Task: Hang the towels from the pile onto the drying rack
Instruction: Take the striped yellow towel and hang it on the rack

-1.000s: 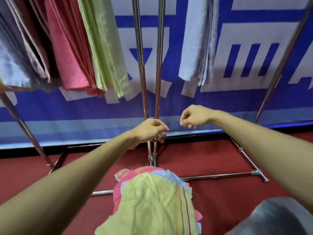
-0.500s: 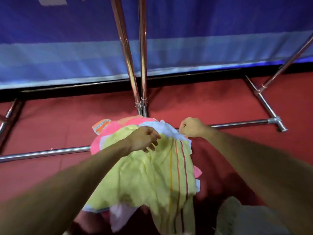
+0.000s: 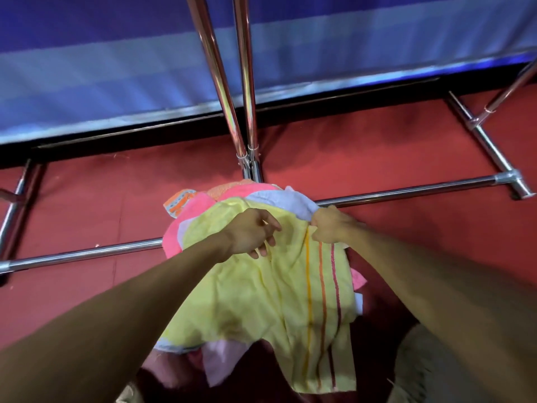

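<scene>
While the red floor [image 3: 377,158] and the blue banner [image 3: 116,68] beyond it fill the background, the drying rack [image 3: 247,112] stands over the floor, its two chrome uprights meeting just behind the pile [image 3: 232,199] and its base bars running out to either side of the pile. Pink, orange-patterned and pale blue towels show at the pile's far edge. Over the top of the pile lies the yellow towel [image 3: 261,301], with orange and red stripes near its right edge. At that towel's far right corner, the right hand [image 3: 329,225] is clenched on the cloth. Just left of it, the left hand [image 3: 251,232] rests on the yellow towel, fingers loosely curled, gripping nothing.
</scene>
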